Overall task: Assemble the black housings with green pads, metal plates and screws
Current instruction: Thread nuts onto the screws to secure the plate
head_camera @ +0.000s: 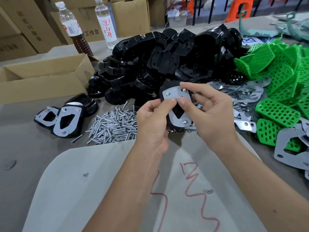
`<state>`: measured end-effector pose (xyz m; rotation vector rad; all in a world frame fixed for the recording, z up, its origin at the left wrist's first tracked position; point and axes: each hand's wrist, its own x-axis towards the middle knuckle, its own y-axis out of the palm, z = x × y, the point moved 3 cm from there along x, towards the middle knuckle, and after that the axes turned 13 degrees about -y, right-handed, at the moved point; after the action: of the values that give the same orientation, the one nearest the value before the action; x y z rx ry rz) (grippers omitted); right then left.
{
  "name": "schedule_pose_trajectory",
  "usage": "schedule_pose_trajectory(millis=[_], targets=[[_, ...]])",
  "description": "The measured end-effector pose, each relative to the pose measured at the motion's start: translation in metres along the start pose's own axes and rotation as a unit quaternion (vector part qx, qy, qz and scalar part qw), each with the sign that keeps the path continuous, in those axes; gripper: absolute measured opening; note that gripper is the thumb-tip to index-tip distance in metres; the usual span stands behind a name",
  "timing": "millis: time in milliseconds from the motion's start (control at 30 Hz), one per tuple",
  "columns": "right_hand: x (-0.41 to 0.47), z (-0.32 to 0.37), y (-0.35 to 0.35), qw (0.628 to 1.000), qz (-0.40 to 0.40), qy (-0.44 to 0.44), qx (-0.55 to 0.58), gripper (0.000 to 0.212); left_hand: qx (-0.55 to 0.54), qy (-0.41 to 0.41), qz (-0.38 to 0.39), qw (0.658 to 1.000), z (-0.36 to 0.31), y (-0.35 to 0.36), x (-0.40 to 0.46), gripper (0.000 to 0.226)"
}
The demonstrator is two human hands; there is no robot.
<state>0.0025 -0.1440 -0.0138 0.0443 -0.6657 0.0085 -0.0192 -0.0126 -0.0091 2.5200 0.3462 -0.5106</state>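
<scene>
Held up over the middle of the table, between both hands: one black housing with a metal plate laid on its face, tilted toward the camera. Three screws seated in the plate's holes, two near the top and one at the bottom. Left hand curled round the housing's left edge, thumb pressed flat on the plate. Right hand gripping the right side, thumb on the plate touching the left thumb, index fingertip at the top right screw. No green pad to be made out inside this piece.

Just behind the hands, toward the far edge: a big heap of black housings. Toward the right edge: a heap of green pads, perforated, some spilling down to the near right. Between those two heaps and under the right hand: loose metal plates, overlapping. Left of the left hand, on the table: a heap of loose screws, with one stray screw just beside it. Further left: three finished housings with plates and screws on, leaning on one another. At the far left corner: an open cardboard box. Behind it: two plastic bottles, upright. Under the forearms, at the near edge: a pale sheet with red scribbles.
</scene>
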Motion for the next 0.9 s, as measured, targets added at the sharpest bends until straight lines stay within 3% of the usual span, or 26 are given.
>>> schedule_pose_trajectory(millis=[167,433,567,767,900], targets=[[-0.003,0.000,-0.001,0.998,-0.056,-0.003,-0.015,0.022,0.018,0.013,-0.014,1.000,0.004,0.003,-0.003,0.017],[0.010,0.002,-0.012,0.990,-0.033,-0.063,-0.121,0.018,0.086,0.062,-0.019,0.994,0.003,0.001,0.000,0.016],[0.010,0.000,-0.015,0.992,-0.078,-0.050,-0.081,0.020,0.092,0.049,-0.005,0.995,-0.001,-0.001,0.002,0.013],[0.013,-0.009,-0.016,0.997,0.013,0.043,0.065,0.020,0.082,0.006,0.019,0.996,0.001,-0.002,0.004,0.014],[0.019,-0.007,-0.025,0.998,0.057,0.004,0.016,0.021,0.091,-0.003,0.023,0.996,-0.002,-0.005,0.007,0.015]])
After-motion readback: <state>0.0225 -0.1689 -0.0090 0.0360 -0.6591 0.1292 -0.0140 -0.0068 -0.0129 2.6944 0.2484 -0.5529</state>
